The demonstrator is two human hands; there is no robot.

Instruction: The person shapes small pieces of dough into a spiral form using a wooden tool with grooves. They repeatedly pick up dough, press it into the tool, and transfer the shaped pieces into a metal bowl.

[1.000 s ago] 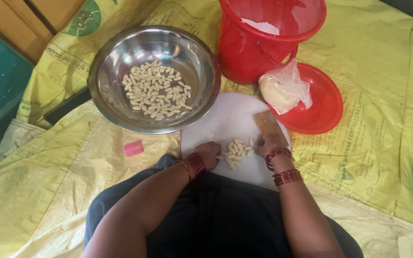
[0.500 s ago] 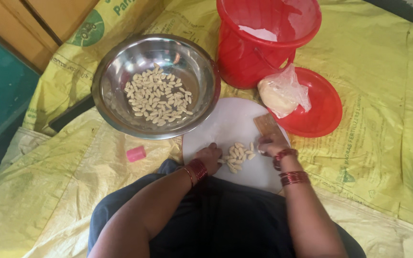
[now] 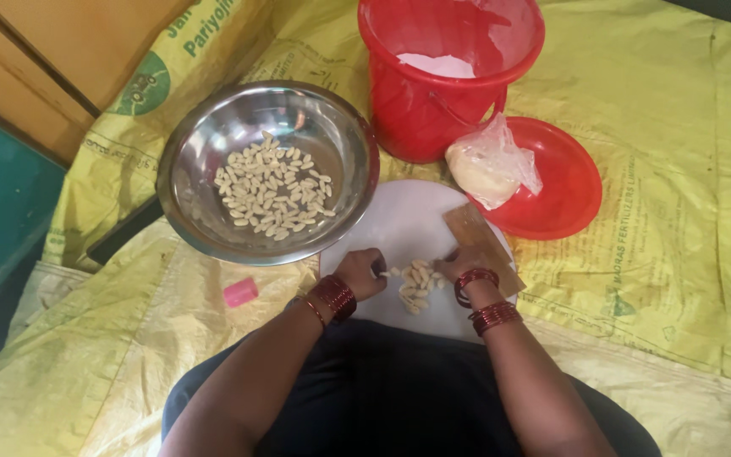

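A shiny silver round steel bowl (image 3: 268,173) holds pale cream dough pieces (image 3: 271,188). The round plastic bucket (image 3: 450,76) and flat plastic lid (image 3: 556,182) are red, the woven sack sheet (image 3: 670,211) yellow with green print, the small block (image 3: 240,292) pink.

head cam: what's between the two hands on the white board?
A small heap of pale pieces lies between the left hand and the right hand, on the white board. Head view shows it.
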